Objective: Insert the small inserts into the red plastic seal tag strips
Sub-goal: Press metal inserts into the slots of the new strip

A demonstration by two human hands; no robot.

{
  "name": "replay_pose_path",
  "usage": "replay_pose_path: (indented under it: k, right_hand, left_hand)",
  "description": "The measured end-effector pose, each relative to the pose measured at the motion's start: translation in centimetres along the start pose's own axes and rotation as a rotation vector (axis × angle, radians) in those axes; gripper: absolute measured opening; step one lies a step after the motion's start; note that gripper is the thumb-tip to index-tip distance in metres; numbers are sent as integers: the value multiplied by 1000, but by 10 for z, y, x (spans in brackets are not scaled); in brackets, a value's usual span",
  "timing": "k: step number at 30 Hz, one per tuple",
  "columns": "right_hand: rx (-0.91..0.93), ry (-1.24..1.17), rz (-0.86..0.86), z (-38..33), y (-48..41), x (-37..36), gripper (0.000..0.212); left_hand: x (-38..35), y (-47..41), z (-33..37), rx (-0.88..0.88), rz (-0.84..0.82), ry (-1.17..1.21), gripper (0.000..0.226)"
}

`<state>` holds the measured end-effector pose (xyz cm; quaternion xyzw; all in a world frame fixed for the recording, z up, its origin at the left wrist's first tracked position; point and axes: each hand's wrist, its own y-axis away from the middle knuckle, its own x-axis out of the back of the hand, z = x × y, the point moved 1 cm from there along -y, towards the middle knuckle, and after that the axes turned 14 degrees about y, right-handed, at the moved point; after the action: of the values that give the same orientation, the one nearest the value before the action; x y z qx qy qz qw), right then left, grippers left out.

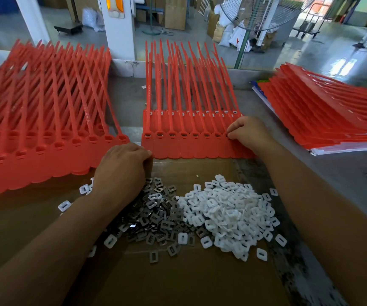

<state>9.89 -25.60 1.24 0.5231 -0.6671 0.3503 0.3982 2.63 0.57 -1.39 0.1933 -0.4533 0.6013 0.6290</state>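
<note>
Three lots of red seal tag strips on the table: left stack (34, 133), middle sheet (189, 146), right stack (321, 115). Two heaps up front: metal inserts (156, 219), white inserts (228, 213). Right hand (249, 133) pinches the middle sheet's end head. Left hand (120, 173) is curled at its near corner, can't tell what's inside.

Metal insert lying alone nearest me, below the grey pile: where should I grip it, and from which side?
Pinch the metal insert by its two outer edges, from above. It appears to lie flat on the cardboard, apart from the metal pile, so its edges look free; its middle slot seems too narrow for a fingertip.
</note>
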Motion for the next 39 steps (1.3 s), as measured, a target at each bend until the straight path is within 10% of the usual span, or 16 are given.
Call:
replay_pose_path:
  k: [16, 26, 39]
  right_hand:
    - [185, 35, 54, -19, 26, 13, 8]
    - [715, 72, -394, -80, 103, -4, 11]
    - [719, 193, -398, -82, 109, -17, 17]
  left_hand:
    - [0, 1, -1, 0, 1, -9, 37]
    - [2, 2, 0, -8, -2, -16, 37]
    - [1, 0, -1, -14, 13, -8, 34]
